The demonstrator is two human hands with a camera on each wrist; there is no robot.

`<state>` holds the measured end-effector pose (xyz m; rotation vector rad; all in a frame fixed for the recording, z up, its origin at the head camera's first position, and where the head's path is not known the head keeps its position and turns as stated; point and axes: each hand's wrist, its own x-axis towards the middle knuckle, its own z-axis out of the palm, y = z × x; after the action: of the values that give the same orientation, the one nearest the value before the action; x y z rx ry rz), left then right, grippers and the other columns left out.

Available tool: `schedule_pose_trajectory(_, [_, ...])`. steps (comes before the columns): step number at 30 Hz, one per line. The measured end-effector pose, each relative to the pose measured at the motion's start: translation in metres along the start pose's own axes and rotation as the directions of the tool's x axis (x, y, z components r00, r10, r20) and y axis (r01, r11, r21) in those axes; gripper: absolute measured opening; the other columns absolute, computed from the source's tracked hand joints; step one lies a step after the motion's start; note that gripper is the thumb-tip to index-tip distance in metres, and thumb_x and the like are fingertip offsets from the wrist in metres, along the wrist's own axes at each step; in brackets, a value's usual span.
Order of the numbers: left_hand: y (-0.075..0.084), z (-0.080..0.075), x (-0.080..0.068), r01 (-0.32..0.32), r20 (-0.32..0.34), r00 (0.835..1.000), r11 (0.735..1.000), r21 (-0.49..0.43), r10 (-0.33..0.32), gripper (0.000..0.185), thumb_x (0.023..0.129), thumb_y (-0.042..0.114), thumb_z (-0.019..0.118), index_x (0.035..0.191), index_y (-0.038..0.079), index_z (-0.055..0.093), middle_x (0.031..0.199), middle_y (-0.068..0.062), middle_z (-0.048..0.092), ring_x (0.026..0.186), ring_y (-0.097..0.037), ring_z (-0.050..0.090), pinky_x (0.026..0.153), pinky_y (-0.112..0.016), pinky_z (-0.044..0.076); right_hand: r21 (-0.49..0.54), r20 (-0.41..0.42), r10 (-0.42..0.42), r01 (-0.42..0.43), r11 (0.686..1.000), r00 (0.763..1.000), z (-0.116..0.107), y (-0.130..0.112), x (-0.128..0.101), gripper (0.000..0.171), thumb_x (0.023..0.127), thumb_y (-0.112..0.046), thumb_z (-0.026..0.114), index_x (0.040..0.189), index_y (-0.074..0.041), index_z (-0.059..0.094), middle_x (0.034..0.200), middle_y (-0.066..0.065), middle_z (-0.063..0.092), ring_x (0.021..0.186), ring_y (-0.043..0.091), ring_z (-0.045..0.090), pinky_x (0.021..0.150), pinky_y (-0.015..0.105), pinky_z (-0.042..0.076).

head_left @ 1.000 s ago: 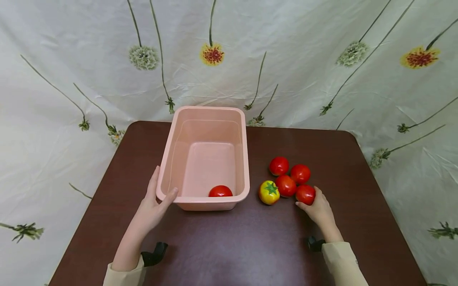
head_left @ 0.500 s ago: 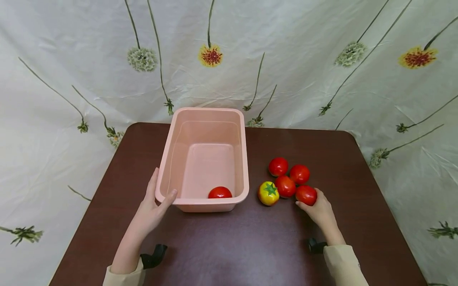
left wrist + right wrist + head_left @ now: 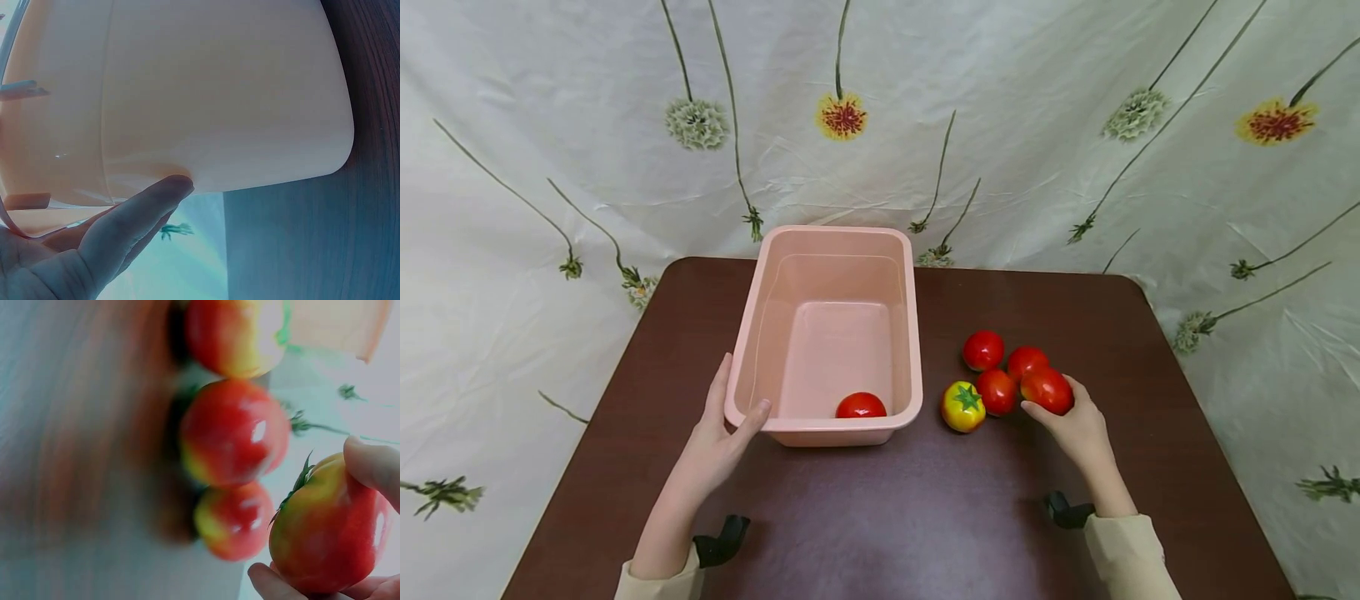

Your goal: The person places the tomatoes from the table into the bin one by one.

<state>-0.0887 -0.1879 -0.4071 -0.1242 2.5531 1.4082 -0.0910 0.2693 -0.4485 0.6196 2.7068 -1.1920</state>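
The right hand has its fingers and thumb curled around a red tomato, which we find raised just clear of the brown table; the right wrist view confirms the grip, with a fingertip on the upper side of the fruit and another beneath it. The held tomato sits at the near right of a cluster: three more red tomatoes and one yellow tomato with a green calyx lie on the table just beside it, to the right of a pink plastic tub. We note one further red tomato inside the tub, against its near wall. The left hand grips the tub at its near left corner, thumb hooked over the rim and fingers laid along the outer wall; the left wrist view shows the thumb pressed on the pink plastic. A flower-printed cloth hangs behind the table.
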Motion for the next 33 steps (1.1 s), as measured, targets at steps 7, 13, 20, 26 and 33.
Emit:
schedule_pose_trajectory(7, [-0.001,-0.001,0.0,0.009,0.006,1.0,1.0,0.001,-0.009,0.095,0.095,0.052,0.056,0.155,0.038,-0.016,0.166,-0.017,0.001,0.147,-0.048,0.017,0.11,-0.072,0.021,0.074,0.049,-0.032,0.028,0.997,0.998,-0.004,-0.03,-0.002,0.092,0.087,-0.045,0.071,0.154,-0.003,0.023,0.15,0.024,0.038,0.13,0.042,0.043,0.105,0.059,0.043])
schedule_pose_trajectory(13, [-0.001,-0.001,-0.001,0.01,0.004,1.0,1.0,0.023,-0.01,0.096,0.095,0.052,0.056,0.156,0.036,-0.016,0.165,-0.018,0.001,0.147,-0.05,0.018,0.11,-0.072,0.022,0.111,0.076,-0.061,0.052,0.992,0.995,-0.002,-0.05,-0.006,0.091,0.088,-0.044,0.071,0.155,-0.004,0.023,0.151,0.022,0.038,0.131,0.039,0.044,0.106,0.057,0.043])
schedule_pose_trajectory(20, [-0.001,-0.001,-0.001,-0.018,-0.006,1.0,1.0,0.026,0.018,0.095,0.095,0.051,0.057,0.157,0.033,-0.014,0.165,-0.018,0.003,0.146,-0.05,0.019,0.11,-0.072,0.022,0.13,0.091,-0.099,0.086,0.988,0.991,0.0,-0.068,-0.006,0.09,0.087,-0.043,0.071,0.155,-0.007,0.024,0.152,0.02,0.038,0.131,0.038,0.045,0.105,0.056,0.044])
schedule_pose_trajectory(26, [-0.001,-0.001,-0.001,-0.021,-0.008,1.0,0.999,0.028,0.021,0.095,0.095,0.05,0.057,0.157,0.033,-0.014,0.165,-0.019,0.003,0.146,-0.05,0.02,0.11,-0.072,0.022,0.14,0.107,-0.12,0.105,0.985,0.987,0.0,-0.078,-0.005,0.089,0.088,-0.043,0.071,0.155,-0.008,0.024,0.151,0.019,0.04,0.13,0.037,0.046,0.105,0.055,0.045])
schedule_pose_trajectory(33, [-0.001,-0.001,-0.001,-0.023,-0.008,1.0,0.999,0.023,0.024,0.095,0.095,0.05,0.057,0.157,0.032,-0.013,0.165,-0.02,0.004,0.146,-0.05,0.02,0.11,-0.071,0.023,0.144,0.115,-0.145,0.128,0.981,0.983,0.003,-0.09,-0.002,0.088,0.087,-0.042,0.072,0.155,-0.01,0.026,0.152,0.017,0.039,0.132,0.036,0.044,0.105,0.057,0.043])
